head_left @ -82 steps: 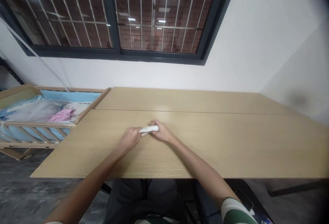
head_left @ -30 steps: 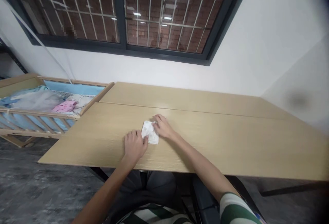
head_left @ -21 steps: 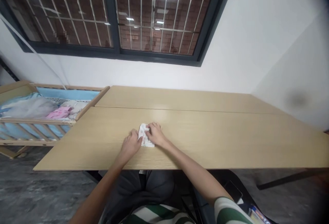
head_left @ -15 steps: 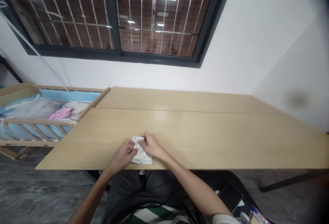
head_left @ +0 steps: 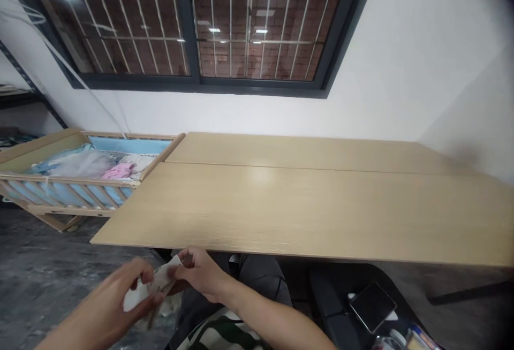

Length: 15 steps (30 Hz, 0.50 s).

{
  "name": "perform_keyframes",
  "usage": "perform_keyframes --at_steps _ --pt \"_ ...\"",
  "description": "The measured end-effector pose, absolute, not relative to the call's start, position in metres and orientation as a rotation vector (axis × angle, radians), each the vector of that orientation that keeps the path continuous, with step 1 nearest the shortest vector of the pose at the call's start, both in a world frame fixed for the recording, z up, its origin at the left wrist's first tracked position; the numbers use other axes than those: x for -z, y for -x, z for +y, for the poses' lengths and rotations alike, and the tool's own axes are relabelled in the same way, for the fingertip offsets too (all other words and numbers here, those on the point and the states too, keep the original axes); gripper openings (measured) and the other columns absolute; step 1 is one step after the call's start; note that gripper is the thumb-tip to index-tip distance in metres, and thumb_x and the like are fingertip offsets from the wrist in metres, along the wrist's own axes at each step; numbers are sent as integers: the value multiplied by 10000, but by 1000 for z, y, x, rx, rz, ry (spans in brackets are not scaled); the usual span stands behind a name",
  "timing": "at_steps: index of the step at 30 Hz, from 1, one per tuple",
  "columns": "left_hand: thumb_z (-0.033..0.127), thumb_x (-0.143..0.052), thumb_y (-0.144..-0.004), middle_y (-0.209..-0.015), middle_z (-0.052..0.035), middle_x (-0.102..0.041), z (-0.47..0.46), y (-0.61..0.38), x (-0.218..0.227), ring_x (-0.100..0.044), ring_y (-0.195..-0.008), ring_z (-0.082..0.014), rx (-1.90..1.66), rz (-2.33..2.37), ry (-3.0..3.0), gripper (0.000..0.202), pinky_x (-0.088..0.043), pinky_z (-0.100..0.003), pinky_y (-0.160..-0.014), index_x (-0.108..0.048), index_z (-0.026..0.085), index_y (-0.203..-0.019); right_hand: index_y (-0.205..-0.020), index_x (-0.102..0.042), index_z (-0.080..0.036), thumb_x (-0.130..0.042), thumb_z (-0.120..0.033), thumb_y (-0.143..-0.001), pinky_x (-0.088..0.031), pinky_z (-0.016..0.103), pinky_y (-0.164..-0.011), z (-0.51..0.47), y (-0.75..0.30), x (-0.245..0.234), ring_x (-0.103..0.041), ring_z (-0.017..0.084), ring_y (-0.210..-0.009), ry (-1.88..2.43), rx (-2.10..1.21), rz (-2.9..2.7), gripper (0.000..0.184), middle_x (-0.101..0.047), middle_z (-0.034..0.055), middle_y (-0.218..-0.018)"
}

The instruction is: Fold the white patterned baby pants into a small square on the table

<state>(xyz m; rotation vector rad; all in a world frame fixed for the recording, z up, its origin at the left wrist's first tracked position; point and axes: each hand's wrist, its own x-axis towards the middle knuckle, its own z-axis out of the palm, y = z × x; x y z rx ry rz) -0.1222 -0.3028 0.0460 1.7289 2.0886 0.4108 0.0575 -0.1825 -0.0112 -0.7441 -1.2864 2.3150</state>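
A small, crumpled white cloth (head_left: pixel 159 279) with faint markings is held in the air between my two hands, below the table's front edge and left of my lap. My left hand (head_left: pixel 130 292) grips its lower left end, thumb beneath and fingers curled over the top. At the upper right end, my right hand (head_left: pixel 196 274) pinches it between thumb and fingers. Parts of the cloth are hidden behind the fingers, so its exact kind cannot be made out.
In front of me stretches a pale wooden table (head_left: pixel 289 205). A wooden crib (head_left: pixel 90 179) with blue lining and bedding stands at left. To my right, a dark seat (head_left: pixel 333 291) bears a black phone (head_left: pixel 372 307) and small items. A barred window (head_left: pixel 257 23) is behind.
Both hands have lifted the white cloth off the table and brought it toward me, down and left past the front edge. The view has shifted slightly left.
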Motion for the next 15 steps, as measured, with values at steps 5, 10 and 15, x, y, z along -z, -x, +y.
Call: perform_keyframes --at_steps 5,10,15 --pt "441 -690 -810 -889 10 -699 -315 124 -25 -677 -837 -219 -406 1967 -1707 205 -544 -261 -754 -638 307 -956 -807 -554 -208 -926 -411 -549 -473 282 -624 -181 -55 6 -603 144 -617 853 -2290 -1249 496 -581 -56 -674" --pt "505 -602 -879 -997 -19 -767 -310 129 -22 -721 -934 -247 -631 1946 -1733 274 -575 -273 -808 -719 324 -1048 -876 -548 -218 -915 -396 -535 -530 356 -661 -176 -63 3 -656 203 -650 830 -2356 -1049 532 -641 -31 -711" --pt "564 -566 -925 -899 -13 -762 -296 118 -34 -707 -795 -209 -746 1928 -1772 333 -561 -219 -695 -745 302 -1027 -908 -542 -225 -881 -436 -636 -507 314 -698 -178 -70 -6 -629 173 -697 773 -2152 -1152 483 -626 -36 -747"
